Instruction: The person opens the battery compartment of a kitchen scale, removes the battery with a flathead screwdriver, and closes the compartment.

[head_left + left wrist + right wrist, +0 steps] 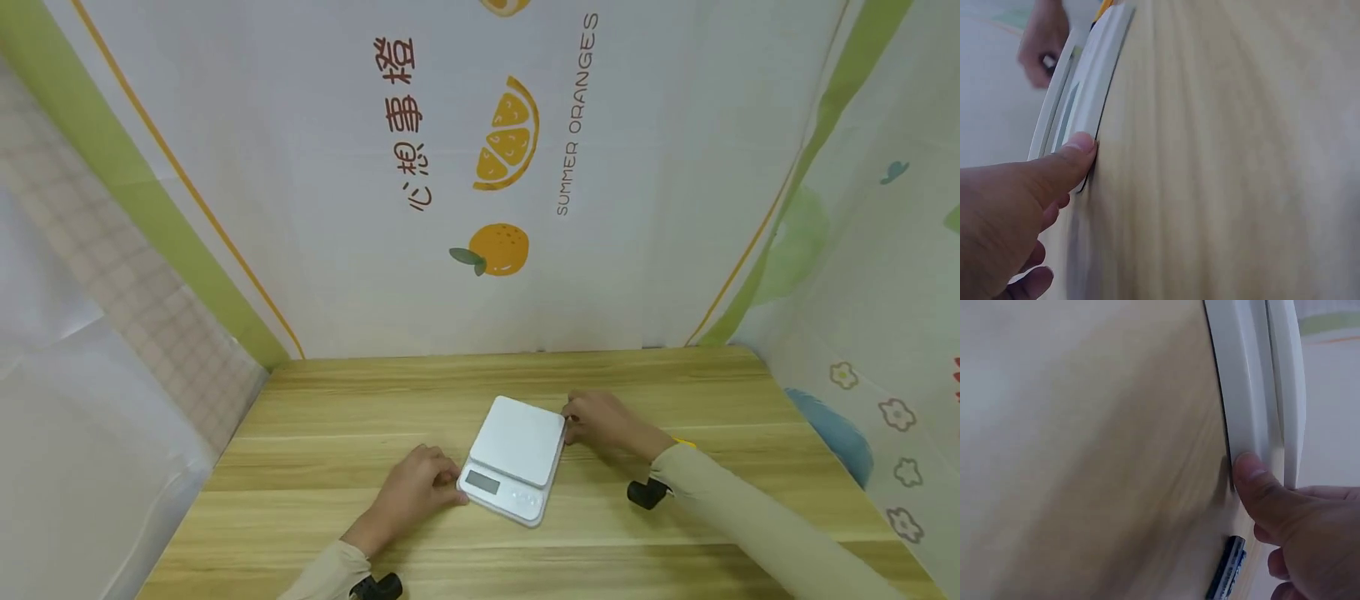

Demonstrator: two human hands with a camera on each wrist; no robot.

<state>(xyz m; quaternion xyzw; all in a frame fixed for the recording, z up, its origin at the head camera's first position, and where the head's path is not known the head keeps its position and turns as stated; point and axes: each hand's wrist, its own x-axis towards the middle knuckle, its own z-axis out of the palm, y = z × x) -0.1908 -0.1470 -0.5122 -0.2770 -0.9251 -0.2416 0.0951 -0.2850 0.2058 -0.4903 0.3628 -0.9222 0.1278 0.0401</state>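
Observation:
A white kitchen scale [517,442] lies on the wooden table, turned at an angle, its small grey display [482,482] at the near left. My left hand [423,492] holds its near left corner; in the left wrist view the thumb [1080,142] presses on the scale's edge [1100,75]. At the far right corner, my right hand [600,418] grips the scale. The right wrist view shows that thumb [1249,467] against the side of the base [1241,381], with fingers behind the corner. Part of each hand's fingers is hidden.
Near the right hand lies a dark, shiny, pen-like object [1227,569], cut off by the frame. Something yellow [684,443] shows behind the right wrist. White printed cloth [337,275] hangs behind the table [337,392] and at both sides.

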